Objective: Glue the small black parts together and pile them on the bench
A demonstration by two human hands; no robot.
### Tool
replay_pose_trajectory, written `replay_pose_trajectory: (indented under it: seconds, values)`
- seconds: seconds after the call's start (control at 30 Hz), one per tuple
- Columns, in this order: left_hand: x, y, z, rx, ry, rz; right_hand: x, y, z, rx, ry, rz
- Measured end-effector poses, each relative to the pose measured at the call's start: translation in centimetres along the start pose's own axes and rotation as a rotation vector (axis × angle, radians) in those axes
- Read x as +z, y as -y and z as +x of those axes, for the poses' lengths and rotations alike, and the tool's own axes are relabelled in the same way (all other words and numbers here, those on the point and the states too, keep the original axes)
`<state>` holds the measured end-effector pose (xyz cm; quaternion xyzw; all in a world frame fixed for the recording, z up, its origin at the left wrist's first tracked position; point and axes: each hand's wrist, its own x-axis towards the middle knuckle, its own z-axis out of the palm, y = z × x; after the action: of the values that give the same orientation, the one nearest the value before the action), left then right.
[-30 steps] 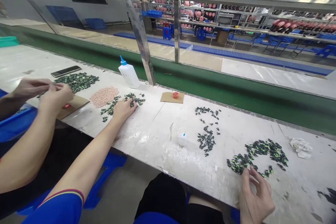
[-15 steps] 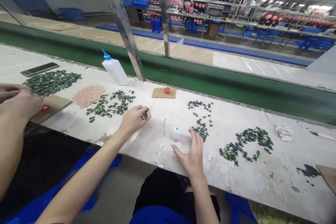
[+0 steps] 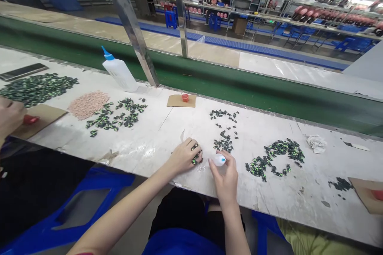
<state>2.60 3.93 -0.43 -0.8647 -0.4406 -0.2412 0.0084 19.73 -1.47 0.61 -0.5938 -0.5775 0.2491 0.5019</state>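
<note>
My left hand (image 3: 186,154) is closed around several small black-and-green pieces (image 3: 195,158), which show between its fingers. Just to its right, my right hand (image 3: 226,173) grips a small white squeeze bottle (image 3: 220,159) with a blue tip, tilted toward the right. Beyond that hand lies a loose group of slim dark pieces (image 3: 223,143). On the left, a scattered pile of black-and-green pieces (image 3: 125,113) adjoins a heap of small pink pieces (image 3: 89,104). Another spread of black-and-green pieces (image 3: 281,155) lies to the right.
A large white bottle with a blue nozzle (image 3: 119,72) stands near a metal post (image 3: 134,28). A red cap (image 3: 185,98) sits on cardboard (image 3: 172,101). Another person's hand (image 3: 10,117) is at the far left, near a phone (image 3: 24,71). Crumpled tissue (image 3: 317,144) lies right.
My left hand has moved right, close to my right hand, still holding pieces. My right hand has closed on the small bottle, which stood upright before and is now tilted.
</note>
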Motion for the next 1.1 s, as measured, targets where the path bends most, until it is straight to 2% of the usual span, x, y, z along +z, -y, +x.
replay_pose_trajectory:
  seconds: [0.1, 0.23, 0.43, 0.57, 0.73, 0.9, 1.1]
  values:
    - [0.0, -0.3, 0.5, 0.016, -0.016, -0.13, -1.8, -0.3, -0.9, 0.089, -0.042, 0.075]
    - [-0.3, -0.3, 0.8, -0.047, 0.005, -0.252, -3.2, -1.3, -1.8, 0.184, -0.077, 0.119]
    - [-1.4, -0.3, 1.3, -0.112, 0.042, -0.371, -4.7, -3.0, -1.9, 0.188, -0.123, 0.153]
    - [-2.0, 0.0, 1.3, -0.15, 0.023, -0.541, -5.6, -3.1, -1.7, 0.24, -0.06, 0.176]
    - [-2.9, -0.6, 0.5, -0.251, 0.013, -0.789, -6.0, -2.3, -2.1, 0.313, 0.013, 0.269]
    - [-3.5, -2.0, -0.7, -0.35, -0.044, -0.878, -5.9, -2.6, -2.5, 0.328, -0.048, 0.368]
    - [-3.7, -3.0, -1.2, -0.31, -0.031, -0.878, -6.1, -3.6, -2.4, 0.321, -0.138, 0.489]
